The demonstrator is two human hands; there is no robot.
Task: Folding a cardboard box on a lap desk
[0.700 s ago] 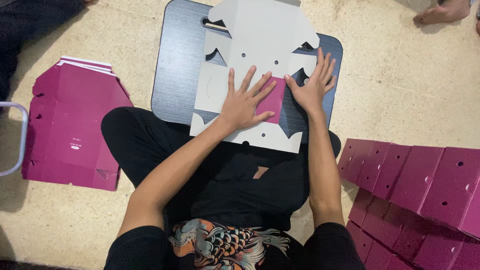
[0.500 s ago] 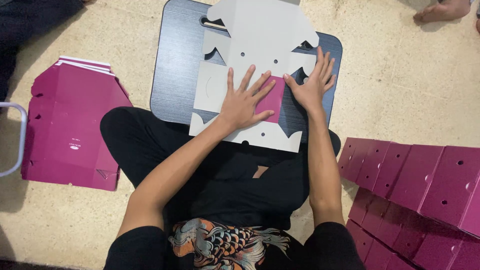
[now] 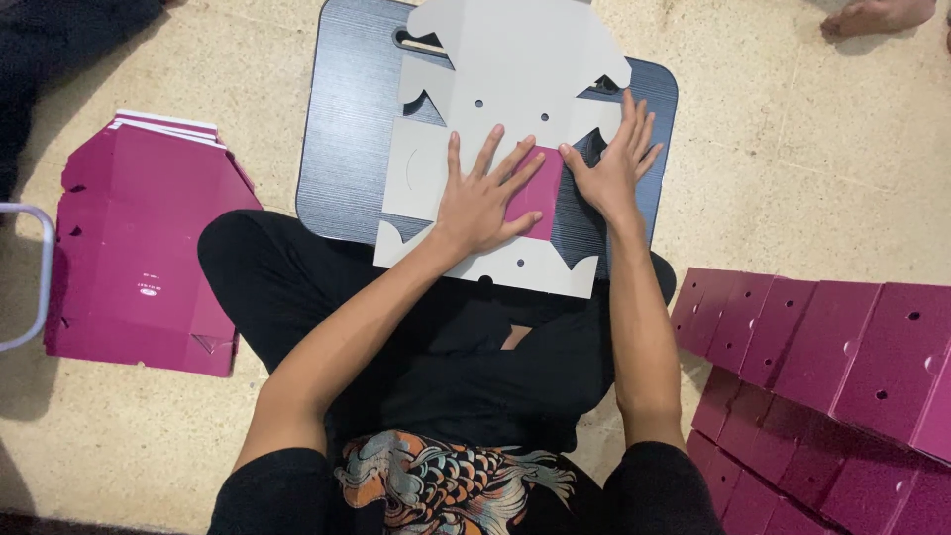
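Note:
A flat white cardboard box blank (image 3: 505, 79) with round holes lies grey side up on a dark lap board (image 3: 352, 149). One flap (image 3: 540, 193) is folded over so its magenta side shows. My left hand (image 3: 480, 198) lies flat with spread fingers on the blank and on that flap. Just to the right, my right hand (image 3: 614, 163) presses flat on the blank's right part, its thumb at the flap's edge. Neither hand grips anything.
A stack of flat magenta blanks (image 3: 139, 248) lies on the floor to the left, beside a white curved bar (image 3: 40, 277). Several assembled magenta boxes (image 3: 832, 376) are stacked at the right. Another person's foot (image 3: 877, 15) shows at the top right.

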